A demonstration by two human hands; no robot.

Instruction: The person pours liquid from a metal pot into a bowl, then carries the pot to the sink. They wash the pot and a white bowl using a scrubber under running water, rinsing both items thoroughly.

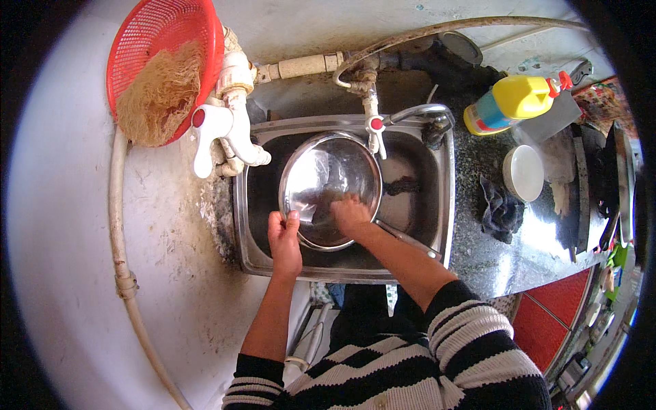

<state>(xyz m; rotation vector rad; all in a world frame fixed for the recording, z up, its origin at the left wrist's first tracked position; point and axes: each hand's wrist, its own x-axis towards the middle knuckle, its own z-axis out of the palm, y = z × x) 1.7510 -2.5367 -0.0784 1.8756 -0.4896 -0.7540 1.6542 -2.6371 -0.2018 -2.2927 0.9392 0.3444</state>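
A round, shiny metal bowl (311, 179) sits tilted in the stainless steel sink (447, 205), below the taps. My left hand (284, 240) is closed on the bowl's near left rim, thumb over the edge. My right hand (351, 216) reaches down inside the bowl over its right side. Its fingers are bent and partly blurred, and I cannot make out whether they hold anything. The inside looks wet and reflective. A slim metal handle (408, 239) with a pale end lies just right of the bowl, passing beneath my right forearm.
A white tap (236, 133) and a metal spout (420, 111) stand behind the sink. A red plastic basket (213, 61) with tan fibrous material (160, 96) hangs upper left. On the dark counter are a yellow bottle (523, 96), a white bowl (525, 173) and a dark cloth (501, 212).
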